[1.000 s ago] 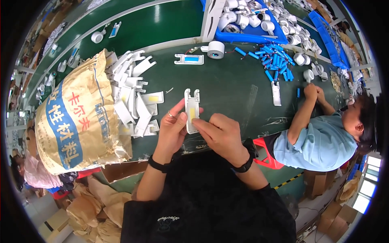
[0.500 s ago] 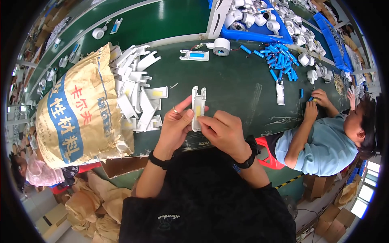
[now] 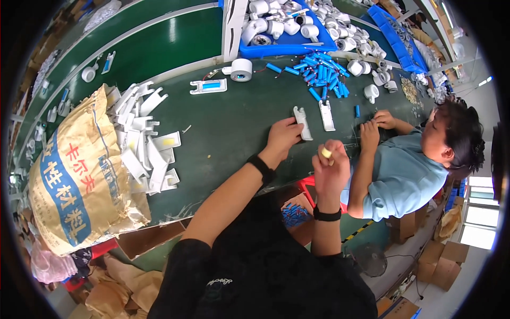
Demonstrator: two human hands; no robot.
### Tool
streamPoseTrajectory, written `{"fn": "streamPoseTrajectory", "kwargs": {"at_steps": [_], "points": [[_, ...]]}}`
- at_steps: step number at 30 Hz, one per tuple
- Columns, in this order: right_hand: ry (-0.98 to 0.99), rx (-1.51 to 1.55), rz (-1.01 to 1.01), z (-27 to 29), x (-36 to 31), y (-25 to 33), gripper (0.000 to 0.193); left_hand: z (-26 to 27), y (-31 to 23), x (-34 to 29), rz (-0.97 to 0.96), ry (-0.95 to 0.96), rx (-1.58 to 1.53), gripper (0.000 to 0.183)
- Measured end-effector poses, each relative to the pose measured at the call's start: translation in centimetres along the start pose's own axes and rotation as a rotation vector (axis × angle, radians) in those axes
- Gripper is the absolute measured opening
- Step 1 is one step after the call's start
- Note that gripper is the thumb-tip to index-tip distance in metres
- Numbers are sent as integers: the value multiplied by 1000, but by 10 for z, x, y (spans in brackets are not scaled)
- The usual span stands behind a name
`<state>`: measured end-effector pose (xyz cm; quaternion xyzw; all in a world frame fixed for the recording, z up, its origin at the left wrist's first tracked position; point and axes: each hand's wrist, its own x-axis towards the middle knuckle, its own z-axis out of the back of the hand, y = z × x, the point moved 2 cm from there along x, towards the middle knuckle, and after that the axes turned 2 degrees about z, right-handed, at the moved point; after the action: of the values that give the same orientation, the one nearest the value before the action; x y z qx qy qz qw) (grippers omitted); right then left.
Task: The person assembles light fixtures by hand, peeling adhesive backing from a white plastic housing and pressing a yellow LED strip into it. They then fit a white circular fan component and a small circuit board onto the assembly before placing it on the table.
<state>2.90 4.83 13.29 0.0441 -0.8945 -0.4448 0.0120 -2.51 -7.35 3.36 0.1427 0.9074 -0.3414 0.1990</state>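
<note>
My left hand (image 3: 283,139) reaches right over the green table and grips a long white plastic housing (image 3: 303,125) by its side, the housing tilted with its notched end away from me. Just right of it lies a second white housing (image 3: 326,116) of the same kind. Nearer to me, my right hand (image 3: 332,171) is raised with the fingers pinched round a small pale yellow piece (image 3: 326,153), which looks curled; its exact kind I cannot make out.
White housings spill from a big paper sack (image 3: 74,175) at left. Blue battery cells (image 3: 324,73) are heaped beyond my hands, near a blue tray (image 3: 287,49) of white lamp heads. A wired housing (image 3: 208,85) lies farther left. At right sits a co-worker (image 3: 401,170).
The view has swung right. My left hand has carried the housing rightward, beside the second one. My right hand has come off the housing and now holds the yellow piece apart from it.
</note>
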Motion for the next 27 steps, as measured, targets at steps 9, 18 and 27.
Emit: {"fn": "streamPoseTrajectory", "kwargs": {"at_steps": [9, 18, 27], "points": [[79, 298, -360, -18, -6, -29, 29, 99, -99, -162, -895, -487, 1482, 24], [284, 58, -723, -114, -13, -89, 35, 181, -174, -181, -754, -539, 2001, 48], [466, -837, -341, -102, -2, -123, 30, 94, -169, -195, -862, 31, 1939, 37]]}}
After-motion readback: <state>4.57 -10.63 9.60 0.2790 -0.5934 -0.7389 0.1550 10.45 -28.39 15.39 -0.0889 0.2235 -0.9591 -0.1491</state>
